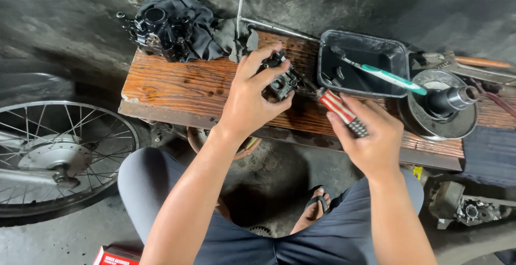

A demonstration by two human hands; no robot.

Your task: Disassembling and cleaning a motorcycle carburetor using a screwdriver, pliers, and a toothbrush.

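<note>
Carburetor (pixel 282 79) clamped in left hand (pixel 248 101) fingers above wooden bench (pixel 183 85) for steadiness; right hand (pixel 371 136) fingers wrapped round screwdriver (pixel 338 109), tip at carburetor.

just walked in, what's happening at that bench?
A person sits at a wooden bench. The left hand holds a small black metal engine part above the bench; the right hand grips a red-and-white-handled screwdriver with its tip at the part. Behind lie a dark rag with another black assembly, a black tray holding a green toothbrush, and a round metal pulley-like part. A spoked wheel stands at left.
</note>
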